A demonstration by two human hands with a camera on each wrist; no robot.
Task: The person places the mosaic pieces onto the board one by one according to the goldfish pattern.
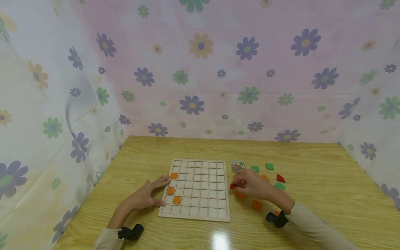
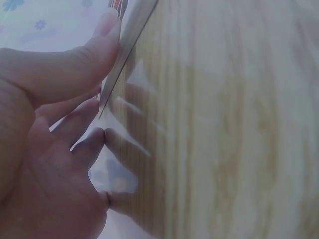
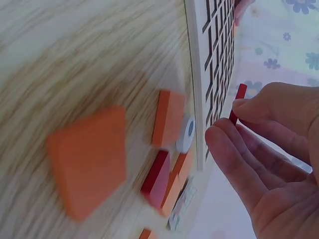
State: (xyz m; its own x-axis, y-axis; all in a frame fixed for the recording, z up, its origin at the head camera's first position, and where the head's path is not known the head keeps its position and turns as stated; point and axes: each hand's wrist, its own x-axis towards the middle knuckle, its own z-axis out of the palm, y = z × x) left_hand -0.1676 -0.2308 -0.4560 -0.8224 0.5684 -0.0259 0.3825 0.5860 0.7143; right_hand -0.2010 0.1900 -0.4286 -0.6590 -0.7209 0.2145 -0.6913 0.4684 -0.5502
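Observation:
A pale wooden grid board [image 1: 200,193] lies on the table, with three orange discs, a top one [image 1: 174,176], a middle one [image 1: 170,191] and a lower one [image 1: 176,200], in cells near its left side. My left hand [image 1: 142,196] rests at the board's left edge, fingers spread; in the left wrist view its thumb [image 2: 89,59] lies along the edge. Just right of the board, my right hand [image 1: 256,185] pinches a thin red piece [image 3: 241,93] between thumb and fingers, held above the table. The piece's full outline is hidden by the fingers.
Right of the board are loose orange [image 1: 257,205], green [image 1: 269,166] and red [image 1: 280,178] pieces. A small printed grid card [image 1: 236,163] lies beyond my right hand. The right wrist view also shows a white ring-shaped piece [image 3: 185,133]. Flowered cloth [image 1: 200,76] surrounds the table [image 1: 328,194].

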